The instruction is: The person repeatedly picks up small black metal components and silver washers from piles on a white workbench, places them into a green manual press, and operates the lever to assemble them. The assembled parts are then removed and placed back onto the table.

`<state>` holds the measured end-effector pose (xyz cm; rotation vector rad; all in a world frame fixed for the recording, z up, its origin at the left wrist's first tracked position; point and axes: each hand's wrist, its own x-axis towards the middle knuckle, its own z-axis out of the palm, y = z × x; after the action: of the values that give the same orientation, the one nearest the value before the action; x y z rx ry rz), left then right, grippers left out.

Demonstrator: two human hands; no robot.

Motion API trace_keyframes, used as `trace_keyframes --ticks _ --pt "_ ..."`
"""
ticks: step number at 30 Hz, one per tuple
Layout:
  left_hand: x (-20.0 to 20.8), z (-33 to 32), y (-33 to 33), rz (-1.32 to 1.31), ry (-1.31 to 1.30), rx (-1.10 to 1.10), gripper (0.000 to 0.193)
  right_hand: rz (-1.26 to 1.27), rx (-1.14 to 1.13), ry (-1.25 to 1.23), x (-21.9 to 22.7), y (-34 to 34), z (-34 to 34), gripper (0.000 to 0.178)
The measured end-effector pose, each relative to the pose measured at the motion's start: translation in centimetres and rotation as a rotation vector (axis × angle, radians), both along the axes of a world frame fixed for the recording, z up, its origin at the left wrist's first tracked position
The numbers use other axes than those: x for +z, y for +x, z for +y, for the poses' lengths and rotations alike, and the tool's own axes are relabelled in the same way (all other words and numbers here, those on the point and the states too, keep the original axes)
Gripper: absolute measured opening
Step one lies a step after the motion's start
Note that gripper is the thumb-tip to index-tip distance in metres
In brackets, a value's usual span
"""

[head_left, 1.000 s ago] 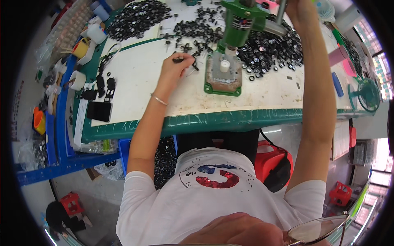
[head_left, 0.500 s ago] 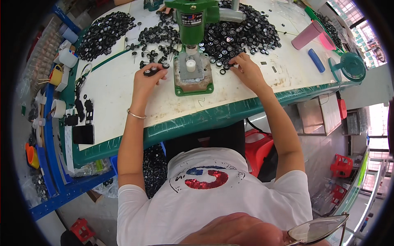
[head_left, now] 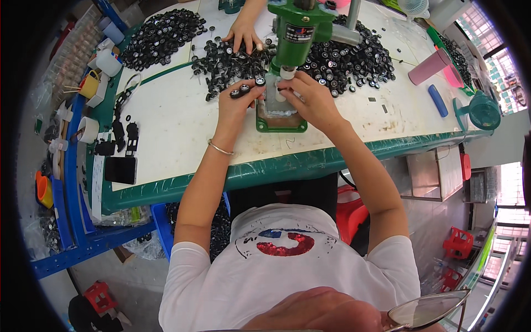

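Observation:
My left hand (head_left: 235,108) is closed around a few small black toy wheels (head_left: 244,89), beside the left edge of the press base. One of them, with a silver hub, sits at the fingertips. My right hand (head_left: 314,105) has its fingers pinched together at the white post (head_left: 280,96) under the ram of a green hand press (head_left: 294,41). What those fingers hold, if anything, is hidden. The press's green-edged base (head_left: 282,127) stands on the white tabletop between my forearms.
Behind the press lie a pile of loose wheels (head_left: 354,58) and a pile of wheels on axles (head_left: 232,66), where another person's hand (head_left: 243,34) reaches in. Another wheel heap (head_left: 163,41) is far left. A phone (head_left: 120,170), pink cup (head_left: 429,66) and small fan (head_left: 483,110) sit around.
My right hand has moved from the loose wheel pile leftward to the press post. My left hand has come closer to the press. Another person's hand now reaches into the axle pile. The view has shifted.

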<state>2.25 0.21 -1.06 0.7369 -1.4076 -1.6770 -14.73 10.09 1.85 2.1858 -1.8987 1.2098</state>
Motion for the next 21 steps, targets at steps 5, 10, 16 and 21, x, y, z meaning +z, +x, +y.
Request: trace_keyframes --ticks 5,10,16,21 --pt "0.1 -0.1 0.4 -0.042 -0.011 0.003 0.013 -0.08 0.005 0.016 -0.1 -0.1 0.2 0.016" --pt "1.2 0.6 -0.6 -0.02 -0.17 -0.039 0.014 -0.509 0.049 0.243 -0.7 -0.7 -0.8 0.023" --pt "2.4 0.4 -1.9 -0.146 -0.32 -0.058 0.017 -0.909 -0.084 0.101 3.6 -4.6 -1.1 0.03" --pt "1.9 0.6 -3.3 0.07 -0.198 -0.074 0.012 -1.188 0.091 -0.04 11.6 -8.3 -3.4 0.03"
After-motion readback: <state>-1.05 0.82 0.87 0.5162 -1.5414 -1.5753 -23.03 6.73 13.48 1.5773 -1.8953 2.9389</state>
